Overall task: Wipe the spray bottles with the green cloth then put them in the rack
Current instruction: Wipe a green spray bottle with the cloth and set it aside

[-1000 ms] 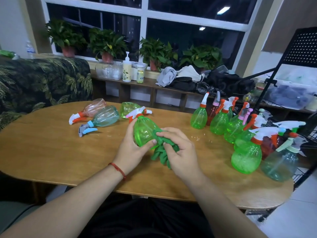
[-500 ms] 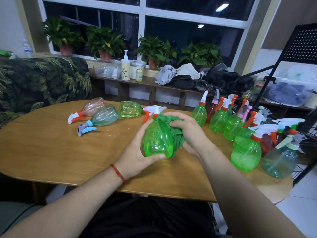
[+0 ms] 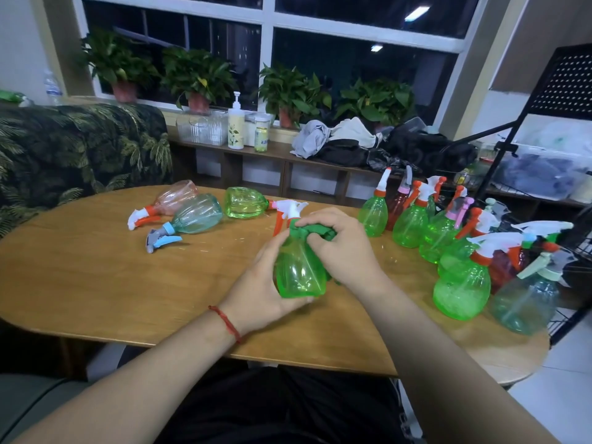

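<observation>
The green spray bottle (image 3: 299, 274) is clear green plastic with a white trigger head and an orange collar and lever. It is held just above the middle of the table (image 3: 96, 277), with its head pointing away from the person and its base towards them. The left grip (image 3: 259, 290), a bare hand with a red cord at the wrist, is curled round the bottle's left side and base. The right grip (image 3: 342, 248) is closed on the green cloth (image 3: 315, 232), pressing it against the bottle's neck just under the trigger head.

Half a second ago the cloth lay further down the bottle's right side. Now it is bunched higher, at the neck, and more of the bare body shows. A second ago the bottle was tipped away with the cloth at its lower end.

Three bottles (image 3: 197, 214) lie on their sides at the far left of the table, well apart from the grips. A crowd of upright bottles (image 3: 461, 283) fills the right end, out to the table's edge, beside the black rack (image 3: 570, 84). Bare wood lies open to the left of the grips and along the near edge under the forearms. On the right, only a narrow strip separates the right wrist from the nearest upright bottle.
</observation>
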`<state>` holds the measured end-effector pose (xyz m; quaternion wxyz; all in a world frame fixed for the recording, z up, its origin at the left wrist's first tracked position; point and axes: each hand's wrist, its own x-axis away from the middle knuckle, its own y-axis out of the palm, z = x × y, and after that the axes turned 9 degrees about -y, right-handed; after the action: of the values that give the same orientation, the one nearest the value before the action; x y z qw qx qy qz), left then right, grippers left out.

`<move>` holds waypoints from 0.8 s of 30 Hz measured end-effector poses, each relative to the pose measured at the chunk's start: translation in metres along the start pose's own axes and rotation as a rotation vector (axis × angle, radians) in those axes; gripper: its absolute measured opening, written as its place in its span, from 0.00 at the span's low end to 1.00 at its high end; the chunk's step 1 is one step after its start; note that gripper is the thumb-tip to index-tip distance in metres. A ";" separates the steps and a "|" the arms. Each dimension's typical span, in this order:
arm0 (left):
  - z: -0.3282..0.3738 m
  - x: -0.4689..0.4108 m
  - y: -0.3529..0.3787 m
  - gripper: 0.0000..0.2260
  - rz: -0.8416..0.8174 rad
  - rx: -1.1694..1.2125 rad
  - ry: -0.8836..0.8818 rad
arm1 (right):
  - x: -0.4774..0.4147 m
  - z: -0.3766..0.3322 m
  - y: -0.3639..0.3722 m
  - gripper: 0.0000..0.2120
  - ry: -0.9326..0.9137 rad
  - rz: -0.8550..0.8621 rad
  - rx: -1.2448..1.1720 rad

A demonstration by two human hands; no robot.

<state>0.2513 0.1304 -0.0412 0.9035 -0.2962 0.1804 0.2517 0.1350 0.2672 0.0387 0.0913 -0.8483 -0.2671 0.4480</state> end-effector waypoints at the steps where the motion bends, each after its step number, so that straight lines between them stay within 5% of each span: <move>1: 0.001 0.001 -0.003 0.52 -0.015 0.028 -0.010 | -0.001 -0.001 -0.001 0.21 0.066 0.017 -0.078; 7: 0.010 0.004 -0.011 0.49 -0.046 0.140 -0.002 | 0.004 0.008 -0.009 0.18 0.551 0.095 -0.820; 10: 0.008 0.003 -0.011 0.48 -0.079 0.102 -0.030 | 0.010 0.014 -0.007 0.18 0.524 0.123 -0.761; 16: 0.010 0.002 0.000 0.51 -0.051 0.061 -0.020 | 0.003 0.005 -0.004 0.18 0.184 0.054 -0.211; 24: 0.005 0.003 -0.012 0.48 -0.048 0.096 0.019 | 0.004 0.008 -0.004 0.17 0.524 0.123 -0.787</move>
<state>0.2612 0.1265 -0.0335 0.9207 -0.2592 0.1939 0.2181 0.1290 0.2720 0.0324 -0.1996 -0.9170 -0.3339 0.0884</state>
